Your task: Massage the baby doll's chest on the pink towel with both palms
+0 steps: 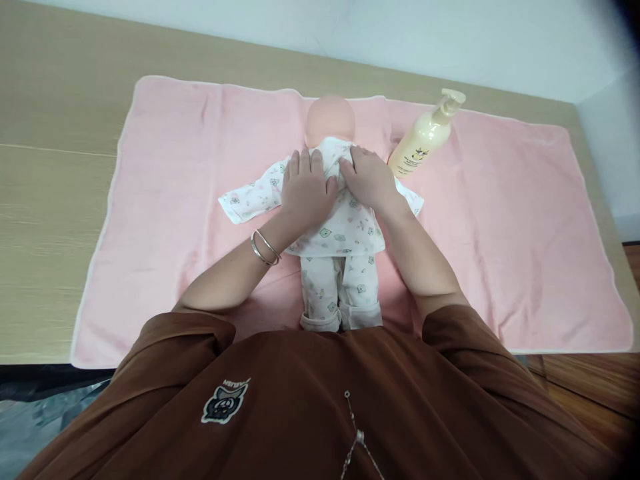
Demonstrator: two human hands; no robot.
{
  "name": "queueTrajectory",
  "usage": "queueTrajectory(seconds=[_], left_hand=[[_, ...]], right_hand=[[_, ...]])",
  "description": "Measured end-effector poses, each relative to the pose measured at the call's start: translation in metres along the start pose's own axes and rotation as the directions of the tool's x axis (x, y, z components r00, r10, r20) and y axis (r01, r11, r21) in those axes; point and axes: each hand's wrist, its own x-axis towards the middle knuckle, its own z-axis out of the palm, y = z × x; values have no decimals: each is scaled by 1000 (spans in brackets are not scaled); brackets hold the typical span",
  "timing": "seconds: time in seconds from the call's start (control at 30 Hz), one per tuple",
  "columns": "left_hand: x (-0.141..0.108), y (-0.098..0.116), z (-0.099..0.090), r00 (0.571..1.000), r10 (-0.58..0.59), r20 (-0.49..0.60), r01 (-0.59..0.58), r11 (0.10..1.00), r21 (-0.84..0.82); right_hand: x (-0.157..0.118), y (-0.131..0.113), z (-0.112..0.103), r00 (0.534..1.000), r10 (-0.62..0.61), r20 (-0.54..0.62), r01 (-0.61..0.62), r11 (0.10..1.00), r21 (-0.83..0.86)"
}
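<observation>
A baby doll (330,120) lies on a pink blanket (160,200), its head away from me. It wears a white printed top (345,230) and matching trousers (320,287) with turned-up cuffs. My left hand (307,189) rests flat on the left side of the top's chest, fingers stretched out. My right hand (369,175) lies on the other side near the collar, its thumb and fingers at a fold of the cloth; whether it pinches the cloth is unclear. Both sleeves of the top spread outward, the right one partly behind my forearm.
A cream pump bottle (423,140) is on the blanket to the right of the doll's head. The blanket covers much of a wooden table (45,200). A pale wall (450,40) rises behind the far edge.
</observation>
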Motion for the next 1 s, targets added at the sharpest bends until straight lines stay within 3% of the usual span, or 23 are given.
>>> queueTrajectory(seconds=[0.37, 0.47, 0.7, 0.9, 1.0], left_hand=[[30, -18, -2, 998, -55, 43, 56, 998, -6], [25, -19, 2, 999, -22, 31, 24, 999, -38], [3, -5, 1, 1000, 6, 9, -6, 1000, 11], [32, -15, -13, 996, -63, 57, 63, 998, 5], [37, -18, -11, 995, -79, 60, 80, 997, -5]], right_hand=[[-29, -21, -3, 997, -22, 80, 30, 994, -103], [-28, -20, -5, 997, -44, 61, 48, 996, -71], [1, 4, -2, 1000, 14, 24, -14, 1000, -5], [-20, -16, -3, 993, -41, 111, 49, 996, -74], [-22, -19, -3, 989, -67, 128, 75, 996, -57]])
